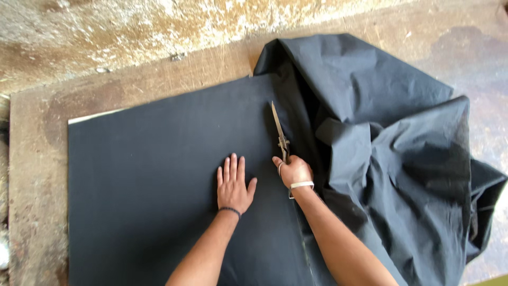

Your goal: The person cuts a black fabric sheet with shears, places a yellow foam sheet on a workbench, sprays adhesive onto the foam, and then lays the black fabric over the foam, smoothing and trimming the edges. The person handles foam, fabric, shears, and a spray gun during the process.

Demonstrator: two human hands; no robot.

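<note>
Two bare forearms are reaching up from the bottom edge of the head view. Lying flat and spread-fingered, the left hand [233, 185] is pressing down the black fabric [169, 180] that is spread smooth over a worn wooden table [37, 159]. Just beside it, the right hand [294, 170] is gripping scissors [280, 133], blades pointing away along the cut line. Loose cloth is bunching in a heap [397, 148] to the right; it could be dragging on the sheet, likely pulling the cut off line.
</note>
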